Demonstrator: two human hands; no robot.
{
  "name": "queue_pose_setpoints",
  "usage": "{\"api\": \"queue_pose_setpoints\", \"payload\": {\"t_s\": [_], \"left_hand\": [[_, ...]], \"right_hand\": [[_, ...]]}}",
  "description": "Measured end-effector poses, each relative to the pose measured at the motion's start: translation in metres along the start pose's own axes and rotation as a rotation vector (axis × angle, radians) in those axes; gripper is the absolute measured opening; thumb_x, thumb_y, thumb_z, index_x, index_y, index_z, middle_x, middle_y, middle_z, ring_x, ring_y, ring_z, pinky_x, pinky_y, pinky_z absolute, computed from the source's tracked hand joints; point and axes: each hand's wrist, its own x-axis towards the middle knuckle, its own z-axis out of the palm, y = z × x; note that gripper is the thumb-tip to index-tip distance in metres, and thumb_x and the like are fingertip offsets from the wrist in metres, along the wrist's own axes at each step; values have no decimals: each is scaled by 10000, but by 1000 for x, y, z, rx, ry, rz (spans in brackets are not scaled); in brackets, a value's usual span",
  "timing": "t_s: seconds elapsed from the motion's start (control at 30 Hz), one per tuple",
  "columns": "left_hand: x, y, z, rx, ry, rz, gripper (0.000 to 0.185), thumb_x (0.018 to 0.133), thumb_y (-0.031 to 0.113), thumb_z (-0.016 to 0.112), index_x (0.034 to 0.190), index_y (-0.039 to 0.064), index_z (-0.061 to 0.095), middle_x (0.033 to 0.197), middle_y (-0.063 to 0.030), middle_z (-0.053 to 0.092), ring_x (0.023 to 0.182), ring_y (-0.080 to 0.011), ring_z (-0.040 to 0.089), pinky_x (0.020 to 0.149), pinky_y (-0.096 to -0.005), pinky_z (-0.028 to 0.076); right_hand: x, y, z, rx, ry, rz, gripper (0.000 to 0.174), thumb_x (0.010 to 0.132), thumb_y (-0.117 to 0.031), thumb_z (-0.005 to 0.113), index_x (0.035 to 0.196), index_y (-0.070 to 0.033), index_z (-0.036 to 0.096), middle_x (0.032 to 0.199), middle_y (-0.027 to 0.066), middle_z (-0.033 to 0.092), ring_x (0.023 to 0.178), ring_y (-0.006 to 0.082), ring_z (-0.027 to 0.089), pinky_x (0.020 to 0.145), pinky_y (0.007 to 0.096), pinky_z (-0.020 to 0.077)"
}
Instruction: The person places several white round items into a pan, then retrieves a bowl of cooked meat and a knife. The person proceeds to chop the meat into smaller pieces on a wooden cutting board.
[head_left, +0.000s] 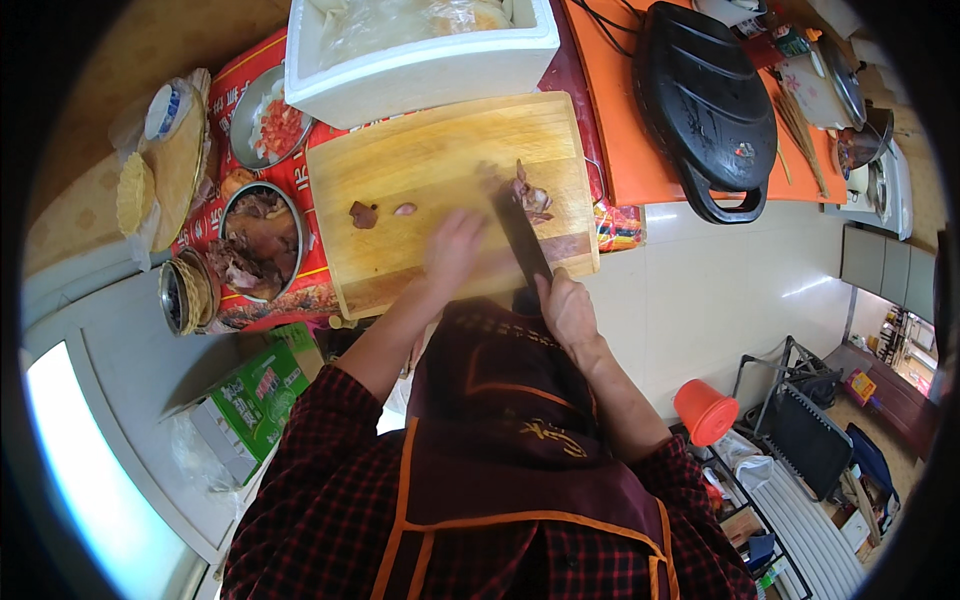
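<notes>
My right hand (568, 306) grips the handle of a broad-bladed kitchen knife (523, 236). Its dark blade lies over a wooden cutting board (442, 142), with its edge beside a small heap of sliced cooked meat (535, 199). A blurred patch near the blade tip cannot be made out. My left hand (454, 244) is blurred above the front middle of the board, and its fingers are too smeared to read. To its left on the board are a dark brown piece of meat (364, 216) and a smaller pale-pink piece (405, 209).
A white foam box (427, 71) borders the board's far edge. At left are a metal bowl of meat (262, 232), a bowl of diced red food (279, 131) and stacked tins (187, 289). A black electric griddle (705, 112) sits right on an orange surface (611, 97).
</notes>
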Motion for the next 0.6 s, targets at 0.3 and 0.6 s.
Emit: {"api": "queue_pose_setpoints", "payload": {"t_s": [0.3, 0.6], "left_hand": [[-15, 10, 24, -419, -26, -387, 200, 860, -19, 711, 1059, -13, 694, 911, -179, 714, 765, -301, 715, 694, -359, 574], [3, -4, 3, -111, 31, 184, 134, 857, -35, 681, 972, 20, 724, 980, -131, 702, 866, -288, 707, 735, -366, 583]], "right_hand": [[0, -1, -1, 43, 18, -30, 344, 1006, -281, 609, 846, 24, 596, 709, 348, 639, 689, 530, 655, 595, 588, 536], [1, -1, -4, 30, -4, -31, 355, 1006, -301, 599, 845, 15, 608, 724, 339, 650, 700, 521, 664, 627, 581, 547]]}}
